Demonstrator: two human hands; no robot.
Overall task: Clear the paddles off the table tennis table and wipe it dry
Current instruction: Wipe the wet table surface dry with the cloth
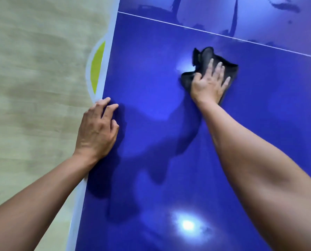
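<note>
Black cloth pressed under flat right hand; left hand rests empty on table.

I count one blue tabletop. One thin white line runs across it. I see one black cloth. I see two grips: one left grip and one right grip. Two bright lights shine on the blue: a near spot and a far spot. On the floor I count one yellow-green patch. The dark wet marks are too smeared to count.

Forearms, left grip and right grip are bare.
</note>
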